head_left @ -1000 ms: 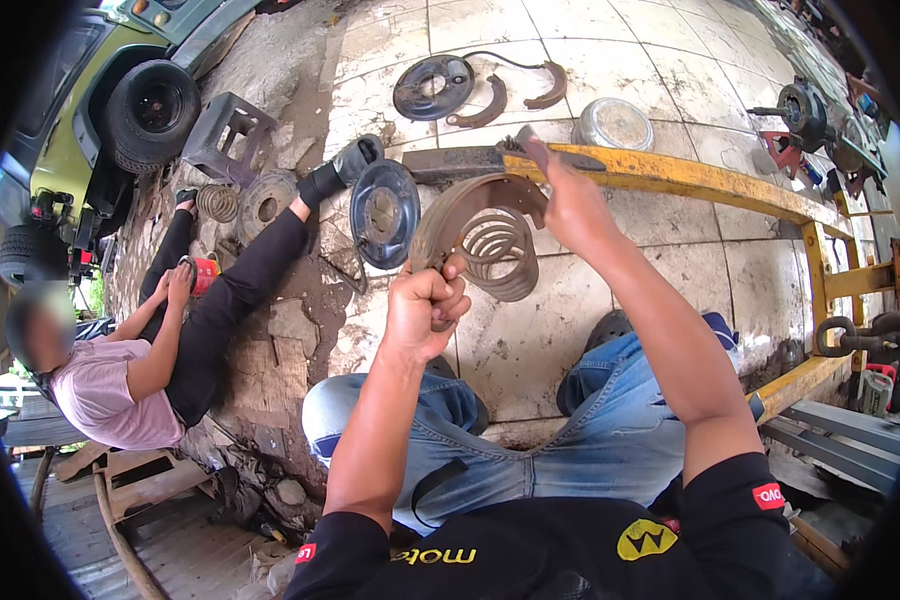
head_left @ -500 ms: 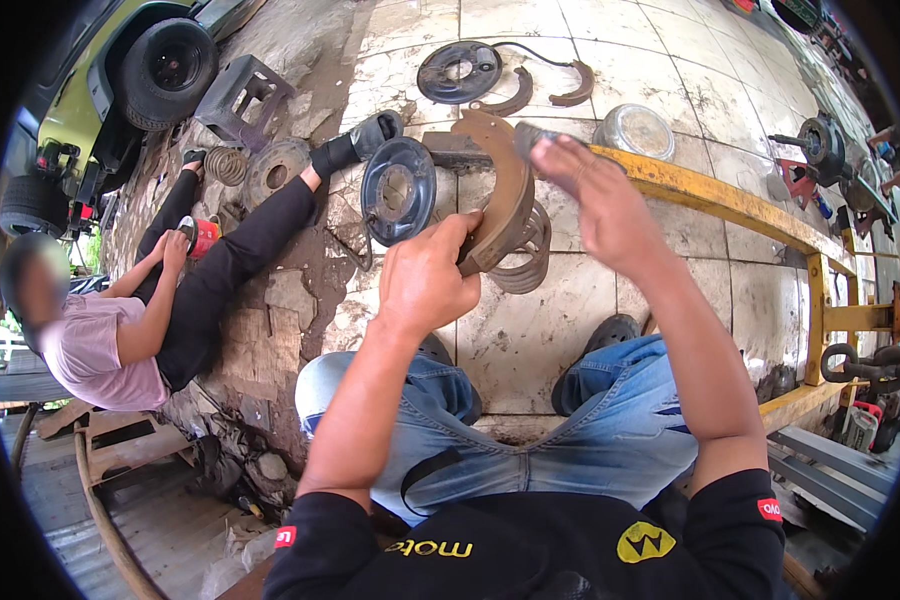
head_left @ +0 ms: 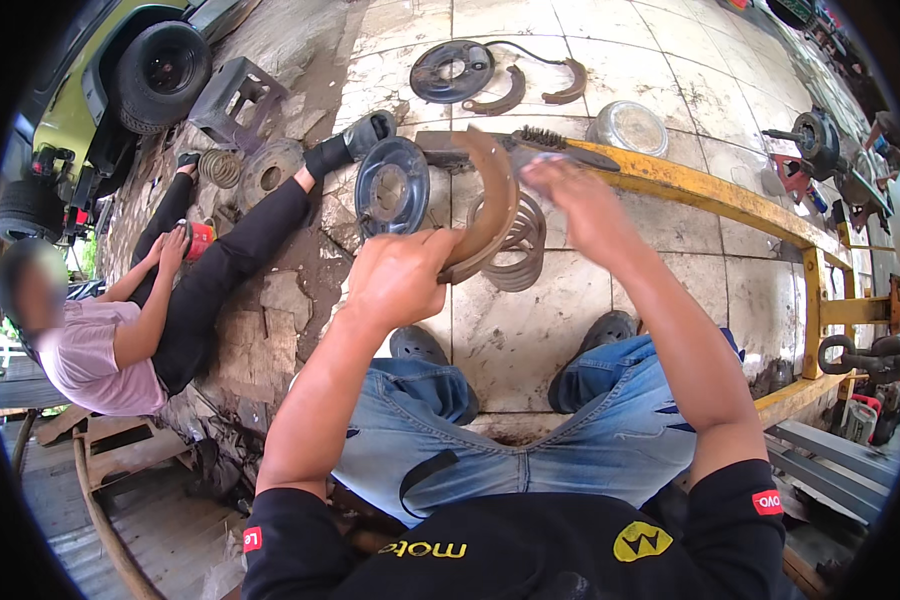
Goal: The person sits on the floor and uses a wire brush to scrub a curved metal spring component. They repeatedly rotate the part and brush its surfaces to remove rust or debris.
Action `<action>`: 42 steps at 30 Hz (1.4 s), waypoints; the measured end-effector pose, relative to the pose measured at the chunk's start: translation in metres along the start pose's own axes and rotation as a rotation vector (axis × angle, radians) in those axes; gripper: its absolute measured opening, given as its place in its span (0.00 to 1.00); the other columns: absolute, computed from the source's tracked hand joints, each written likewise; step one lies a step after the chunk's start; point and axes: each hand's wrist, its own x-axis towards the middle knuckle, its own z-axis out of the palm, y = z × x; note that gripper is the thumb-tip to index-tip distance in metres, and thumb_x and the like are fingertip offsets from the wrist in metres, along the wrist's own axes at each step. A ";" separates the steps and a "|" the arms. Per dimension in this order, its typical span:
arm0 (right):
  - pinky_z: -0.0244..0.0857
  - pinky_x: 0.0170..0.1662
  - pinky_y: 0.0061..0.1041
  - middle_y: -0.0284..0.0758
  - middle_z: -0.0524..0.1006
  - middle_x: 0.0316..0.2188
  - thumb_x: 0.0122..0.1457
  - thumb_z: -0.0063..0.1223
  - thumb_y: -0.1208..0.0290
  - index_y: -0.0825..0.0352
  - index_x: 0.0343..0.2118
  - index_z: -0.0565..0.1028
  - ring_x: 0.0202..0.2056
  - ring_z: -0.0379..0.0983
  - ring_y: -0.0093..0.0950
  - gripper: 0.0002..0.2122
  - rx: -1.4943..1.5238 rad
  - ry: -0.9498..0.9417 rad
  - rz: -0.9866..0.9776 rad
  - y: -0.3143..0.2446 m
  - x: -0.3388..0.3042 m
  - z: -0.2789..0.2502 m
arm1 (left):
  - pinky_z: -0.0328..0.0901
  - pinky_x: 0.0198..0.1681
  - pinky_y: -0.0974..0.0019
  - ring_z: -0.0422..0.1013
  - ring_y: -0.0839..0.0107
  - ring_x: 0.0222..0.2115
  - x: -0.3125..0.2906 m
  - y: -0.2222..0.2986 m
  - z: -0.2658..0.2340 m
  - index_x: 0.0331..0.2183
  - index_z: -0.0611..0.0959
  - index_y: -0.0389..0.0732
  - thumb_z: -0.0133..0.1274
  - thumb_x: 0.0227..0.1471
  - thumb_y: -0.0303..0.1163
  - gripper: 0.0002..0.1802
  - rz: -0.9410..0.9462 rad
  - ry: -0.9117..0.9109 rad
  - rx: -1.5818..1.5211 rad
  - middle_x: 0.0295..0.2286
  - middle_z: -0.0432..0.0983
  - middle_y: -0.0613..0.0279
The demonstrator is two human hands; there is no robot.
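My left hand point(head_left: 400, 275) is closed round the lower end of a curved, rust-brown brake shoe point(head_left: 494, 215), holding it up off the floor. Close to the shoe's outer curve is my right hand point(head_left: 577, 205), blurred by motion, with a flat grey piece like sandpaper point(head_left: 522, 158) at its fingertips. Just beyond lies a wire brush point(head_left: 543, 138), dark bristles up, on a yellow metal frame point(head_left: 690, 188). A coil spring point(head_left: 520, 265) stands on the tiles behind the shoe. Left of it leans a round black brake backing plate point(head_left: 392, 187).
Farther off lie a second backing plate point(head_left: 452, 71) with a cable, two more brake shoes point(head_left: 565, 82) and a round silver cover point(head_left: 630, 128). At left a seated person point(head_left: 110, 335) holds a red can point(head_left: 200, 240), one leg stretched toward the plate. A grey stool point(head_left: 238, 100) stands beyond.
My left hand and the brake shoe have shifted left, and the shoe is turned more upright. My right hand has dropped slightly toward me, uncovering the wire brush.
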 end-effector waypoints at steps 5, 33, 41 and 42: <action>0.53 0.65 0.36 0.31 0.66 0.62 0.53 0.43 0.86 0.56 0.59 0.68 0.64 0.57 0.33 0.29 0.134 0.102 -0.103 -0.023 0.006 -0.009 | 0.71 0.34 0.57 0.77 0.58 0.32 -0.008 -0.004 0.006 0.41 0.81 0.45 0.55 0.33 0.23 0.26 -0.093 -0.023 -0.059 0.31 0.81 0.61; 0.51 0.67 0.38 0.29 0.66 0.62 0.52 0.34 0.90 0.56 0.58 0.69 0.65 0.56 0.32 0.31 0.064 -0.016 0.249 0.046 -0.003 0.000 | 0.66 0.25 0.58 0.72 0.57 0.22 -0.015 0.007 0.006 0.41 0.82 0.44 0.56 0.26 0.23 0.30 0.247 -0.005 -0.142 0.23 0.77 0.63; 0.52 0.66 0.37 0.31 0.65 0.62 0.47 0.37 0.92 0.56 0.60 0.67 0.65 0.56 0.34 0.35 0.071 -0.135 0.140 0.047 -0.003 -0.010 | 0.66 0.24 0.59 0.72 0.58 0.22 -0.012 0.013 0.007 0.41 0.82 0.43 0.56 0.26 0.23 0.30 0.294 0.031 -0.185 0.21 0.75 0.62; 0.51 0.67 0.37 0.31 0.65 0.62 0.47 0.37 0.93 0.56 0.60 0.67 0.64 0.56 0.34 0.35 0.074 -0.188 0.248 0.056 -0.006 -0.010 | 0.66 0.24 0.58 0.72 0.58 0.22 -0.014 0.013 0.008 0.41 0.82 0.43 0.56 0.26 0.23 0.30 0.311 0.025 -0.170 0.21 0.75 0.62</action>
